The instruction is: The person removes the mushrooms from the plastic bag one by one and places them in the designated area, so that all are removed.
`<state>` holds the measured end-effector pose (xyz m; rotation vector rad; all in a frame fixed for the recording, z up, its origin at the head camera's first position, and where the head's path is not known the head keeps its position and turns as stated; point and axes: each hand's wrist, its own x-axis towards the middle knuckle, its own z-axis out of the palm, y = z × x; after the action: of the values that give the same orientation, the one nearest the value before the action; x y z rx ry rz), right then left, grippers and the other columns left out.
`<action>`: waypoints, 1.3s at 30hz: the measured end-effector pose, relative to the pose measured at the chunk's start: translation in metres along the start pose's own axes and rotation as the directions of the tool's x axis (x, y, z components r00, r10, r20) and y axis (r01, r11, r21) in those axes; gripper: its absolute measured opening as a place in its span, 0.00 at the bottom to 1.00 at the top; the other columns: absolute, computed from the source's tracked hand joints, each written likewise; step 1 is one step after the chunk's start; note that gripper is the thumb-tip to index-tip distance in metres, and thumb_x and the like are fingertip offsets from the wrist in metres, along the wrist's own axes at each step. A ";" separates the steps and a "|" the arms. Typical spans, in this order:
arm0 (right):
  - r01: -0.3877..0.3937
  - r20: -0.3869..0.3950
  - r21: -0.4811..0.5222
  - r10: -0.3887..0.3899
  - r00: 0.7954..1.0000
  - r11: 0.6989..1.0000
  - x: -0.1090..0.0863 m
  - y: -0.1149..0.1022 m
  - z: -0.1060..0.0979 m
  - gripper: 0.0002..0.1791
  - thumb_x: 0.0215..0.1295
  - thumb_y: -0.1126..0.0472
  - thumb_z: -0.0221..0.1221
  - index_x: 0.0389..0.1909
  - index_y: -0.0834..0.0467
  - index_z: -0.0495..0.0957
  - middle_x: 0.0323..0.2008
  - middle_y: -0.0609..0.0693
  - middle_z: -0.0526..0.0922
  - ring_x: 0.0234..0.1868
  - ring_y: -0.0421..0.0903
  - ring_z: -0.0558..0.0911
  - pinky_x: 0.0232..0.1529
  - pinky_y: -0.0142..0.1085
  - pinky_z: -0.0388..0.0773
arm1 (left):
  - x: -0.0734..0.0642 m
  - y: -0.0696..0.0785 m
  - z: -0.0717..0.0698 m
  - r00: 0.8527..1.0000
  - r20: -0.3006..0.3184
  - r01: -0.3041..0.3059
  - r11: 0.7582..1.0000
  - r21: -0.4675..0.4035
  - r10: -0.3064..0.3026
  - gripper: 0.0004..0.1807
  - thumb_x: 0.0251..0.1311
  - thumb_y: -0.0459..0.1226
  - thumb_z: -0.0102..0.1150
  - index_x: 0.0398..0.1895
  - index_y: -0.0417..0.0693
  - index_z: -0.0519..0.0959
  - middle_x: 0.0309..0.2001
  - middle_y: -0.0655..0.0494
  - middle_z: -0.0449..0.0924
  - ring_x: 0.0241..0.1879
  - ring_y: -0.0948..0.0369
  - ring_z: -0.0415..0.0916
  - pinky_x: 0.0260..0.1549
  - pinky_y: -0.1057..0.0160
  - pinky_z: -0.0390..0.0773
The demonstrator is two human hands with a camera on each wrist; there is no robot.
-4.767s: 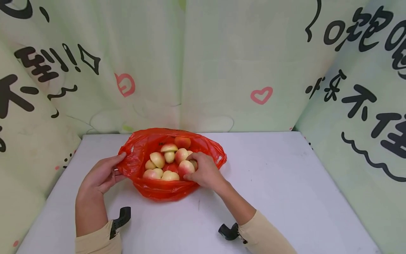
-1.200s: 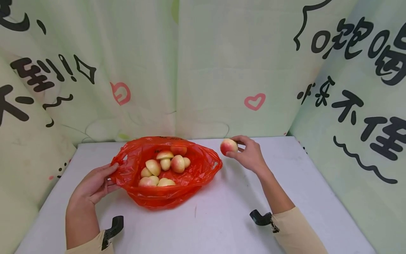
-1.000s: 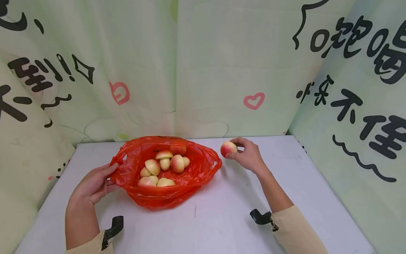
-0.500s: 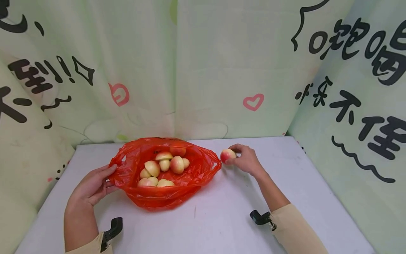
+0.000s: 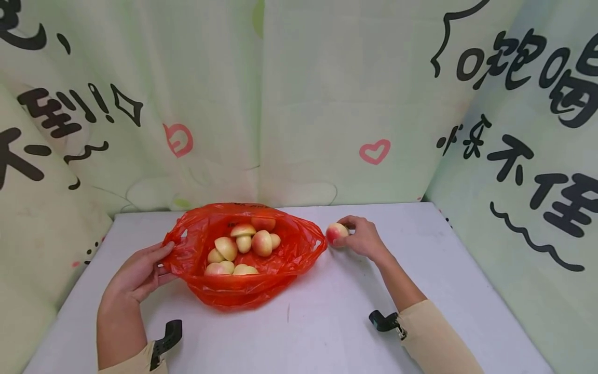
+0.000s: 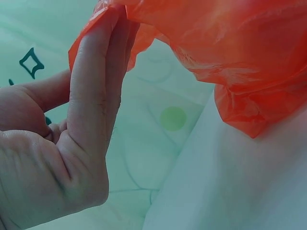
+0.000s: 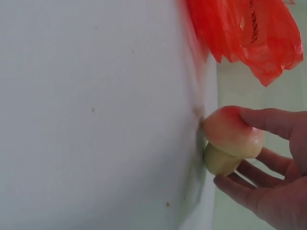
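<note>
A red plastic bag (image 5: 261, 291) lies on the table with its mouth spread wide. Inside it sit several model mushrooms (image 5: 262, 243) with red-and-cream caps and pale stems. At the bag's left edge my left hand (image 5: 137, 275) pinches the plastic between thumb and fingers; in the left wrist view the fingers (image 6: 91, 86) are nearly straight, their tips under the film. Just right of the bag, my right hand (image 5: 364, 239) holds one mushroom (image 5: 336, 235) by thumb and fingertips. The right wrist view shows that mushroom (image 7: 232, 136) at the tabletop, its cap close to or touching the surface.
The white table (image 5: 327, 322) runs back to a pale green printed curtain (image 5: 317, 104), which also closes off both sides. A black wrist camera mount (image 5: 167, 337) sits on the left sleeve and another mount (image 5: 384, 320) on the right.
My right hand has taken a mushroom out of the bag and carried it right, then lowered it toward the tabletop. My left hand keeps its grip on the bag's edge.
</note>
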<state>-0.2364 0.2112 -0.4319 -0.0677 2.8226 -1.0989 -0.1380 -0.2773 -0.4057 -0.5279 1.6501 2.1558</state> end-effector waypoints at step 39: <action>0.026 0.053 -0.040 -0.024 0.998 0.999 0.000 0.006 -0.004 0.35 0.59 0.56 0.74 0.67 0.57 0.75 0.67 0.61 0.76 0.69 0.63 0.72 0.61 0.58 0.81 | -0.002 0.001 -0.003 1.000 -0.005 -0.002 1.000 -0.019 0.002 0.46 0.70 0.52 0.62 0.84 0.54 0.51 0.43 0.68 0.87 0.44 0.63 0.88 0.49 0.58 0.88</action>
<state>-0.2363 0.2181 -0.4330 -0.1336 2.8047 -1.0292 -0.1370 -0.2801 -0.4049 -0.5376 1.6354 2.1748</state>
